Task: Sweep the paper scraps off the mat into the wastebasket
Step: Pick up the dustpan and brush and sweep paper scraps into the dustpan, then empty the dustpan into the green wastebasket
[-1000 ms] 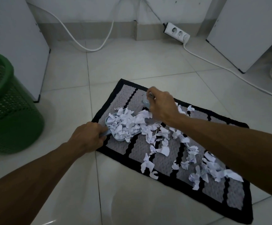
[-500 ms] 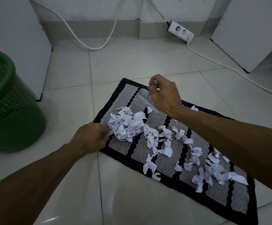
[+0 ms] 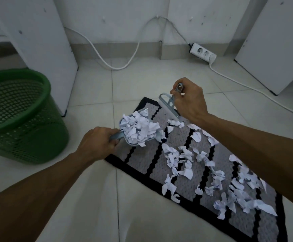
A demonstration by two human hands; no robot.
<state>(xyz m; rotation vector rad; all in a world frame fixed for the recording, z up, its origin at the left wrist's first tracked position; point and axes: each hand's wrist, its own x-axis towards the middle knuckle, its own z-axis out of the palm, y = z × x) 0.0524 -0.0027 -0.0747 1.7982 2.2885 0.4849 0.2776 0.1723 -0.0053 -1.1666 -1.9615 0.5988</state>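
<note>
The left hand (image 3: 96, 144) has its fingers wrapped around the handle of a small dustpan (image 3: 124, 135), which is heaped with paper scraps (image 3: 140, 128) and sits over the near-left corner of the mat (image 3: 142, 165). The right hand (image 3: 189, 100) has its fingers closed around a small sweeper (image 3: 168, 105), raised at the mat's far end. The green wastebasket (image 3: 20, 116) stands on the floor to the left, well apart from the mat; no paper shows in the part of it in view. By my reckoning 1 load is gathered but not dumped, and many loose scraps (image 3: 229, 186) are still spread across the mat's middle and right, so most of the job remains.
</note>
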